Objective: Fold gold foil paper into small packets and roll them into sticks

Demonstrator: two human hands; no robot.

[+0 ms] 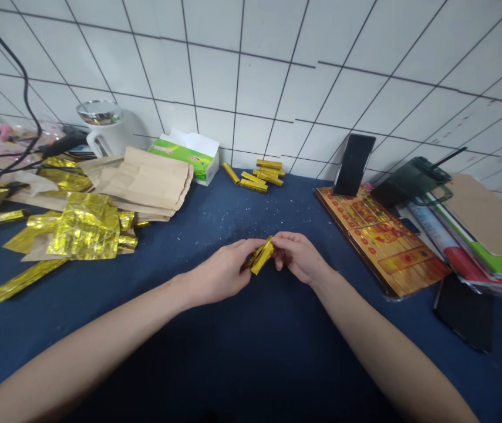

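A small strip of folded gold foil paper (pixel 263 257) is held between both hands above the dark blue tabletop. My left hand (pixel 224 271) grips it from the left, its fingertips partly hidden behind the foil. From the right, my right hand (pixel 300 257) pinches the upper end between thumb and fingers. Against the wall beyond lie several short gold foil rolls (pixel 268 174) in a loose pile. Crumpled gold foil sheets (pixel 86 226) and a longer gold foil strip (pixel 26 281) rest to the left of my hands.
Brown paper sheets (pixel 145 179), a green tissue box (pixel 189 155), a white mug (pixel 106 132) and black cables (pixel 26 94) occupy the left. At right, a phone (pixel 354 164) leans upright by an orange-gold printed packet (pixel 383 241), a dark cup (pixel 413 182) and stacked books (pixel 484 229).
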